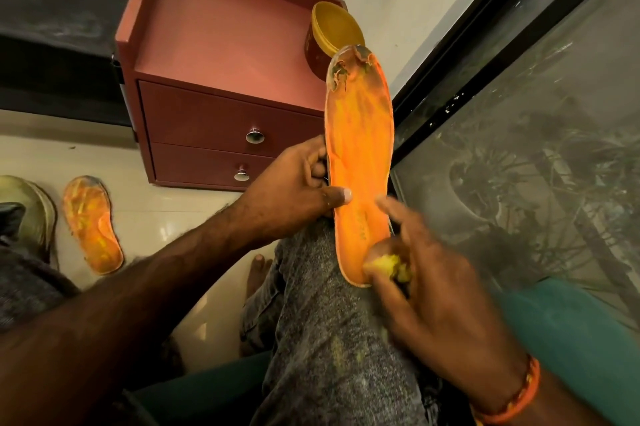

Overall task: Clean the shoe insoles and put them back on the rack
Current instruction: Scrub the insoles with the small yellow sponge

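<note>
An orange insole [360,155] with a worn, torn toe end stands upright on my knee. My left hand [294,190] grips its left edge, thumb across the face. My right hand [426,287], blurred, presses a small yellow cloth or sponge [391,266] against the insole's heel end. A second orange insole [91,224], stained, lies flat on the floor at the left.
A maroon two-drawer cabinet [221,86] stands ahead with a yellow-lidded tin [332,34] on top. A dark-framed glass window [519,148] runs along the right. A shoe [27,214] sits at the far left on the pale tiled floor.
</note>
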